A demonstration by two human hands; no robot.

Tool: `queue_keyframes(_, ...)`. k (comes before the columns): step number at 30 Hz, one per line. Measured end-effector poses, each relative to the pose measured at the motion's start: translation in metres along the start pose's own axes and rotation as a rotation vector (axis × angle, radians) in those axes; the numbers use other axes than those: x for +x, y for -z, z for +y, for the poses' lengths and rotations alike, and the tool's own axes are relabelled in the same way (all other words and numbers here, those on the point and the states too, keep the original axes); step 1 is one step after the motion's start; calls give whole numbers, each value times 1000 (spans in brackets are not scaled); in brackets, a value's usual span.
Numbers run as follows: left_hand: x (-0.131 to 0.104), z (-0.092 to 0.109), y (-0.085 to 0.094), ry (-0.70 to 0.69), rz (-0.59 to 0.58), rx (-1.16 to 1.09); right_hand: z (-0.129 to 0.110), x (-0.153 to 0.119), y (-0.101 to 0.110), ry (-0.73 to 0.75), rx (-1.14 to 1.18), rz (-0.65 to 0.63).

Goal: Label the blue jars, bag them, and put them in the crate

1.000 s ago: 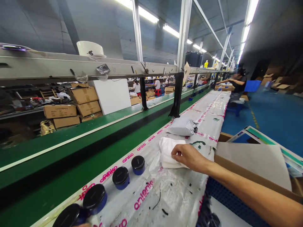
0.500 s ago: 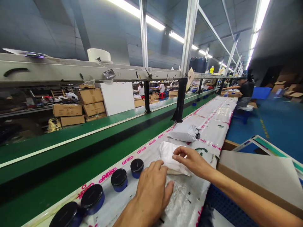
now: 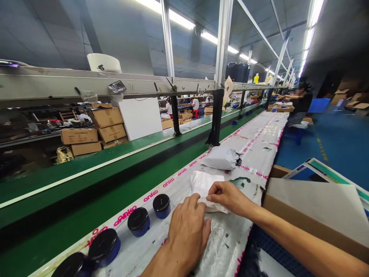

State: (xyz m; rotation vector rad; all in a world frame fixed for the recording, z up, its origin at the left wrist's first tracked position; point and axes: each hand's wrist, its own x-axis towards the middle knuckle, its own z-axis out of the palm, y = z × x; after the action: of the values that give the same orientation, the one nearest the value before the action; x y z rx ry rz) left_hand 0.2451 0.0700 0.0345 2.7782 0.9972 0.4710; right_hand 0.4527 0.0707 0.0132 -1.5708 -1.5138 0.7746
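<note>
A pile of thin, soft white sheets or bags (image 3: 201, 182) lies on the plastic-covered bench in the middle; I cannot tell which. My right hand (image 3: 227, 197) bends over its near right part, thumb and forefinger pinched together at the top layer. On the near left edge rests my left hand (image 3: 187, 227), palm down, fingers stretched forward and thumb apart. Left of it, several round black-topped, blue-sided pieces, perhaps small speakers, stand in a row, the closest being this one (image 3: 162, 206). Just beyond the pile is a filled white plastic bag (image 3: 221, 158).
A green conveyor belt (image 3: 121, 184) runs along the bench's left side, with a metal shelf rail (image 3: 138, 85) above it. Black-wrapped posts stand between. At right is an open cardboard box (image 3: 311, 215) with flat boards behind it. Another person (image 3: 301, 102) works farther down the bench.
My right thumb and forefinger have closed at the pile, where they were slightly apart before. My left hand stays at the pile's edge. The view has shifted a little.
</note>
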Motion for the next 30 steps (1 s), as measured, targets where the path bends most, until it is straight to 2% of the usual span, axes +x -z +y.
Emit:
queue_keyframes(3,5,2,-7,-13,13,29,4,4,2,-63,186,-31)
queue_keyframes(7,10,3,-14,16,-2,36,4,4,6,-110,251,-53)
queue_keyframes(11,16,5,-15,-45,-69,113,-2,-3,11,-89,296,-68)
queue_keyframes(15,19,5,-13,-98,-119,200,-11,-7,16,-11,344,15)
queue_keyframes(18,19,5,-14,-111,-132,224,-18,-6,16,-23,476,129)
queue_keyframes(20,17,4,-16,-118,-135,237,-25,-6,15,-34,518,150)
queue_keyframes(23,17,4,-20,-136,-136,242,-42,-10,14,66,393,171)
queue_keyframes(26,18,3,-20,-131,-122,219,-60,-12,16,177,266,244)
queue_keyframes(30,12,-3,-4,-43,-17,103,-71,-6,17,174,251,285)
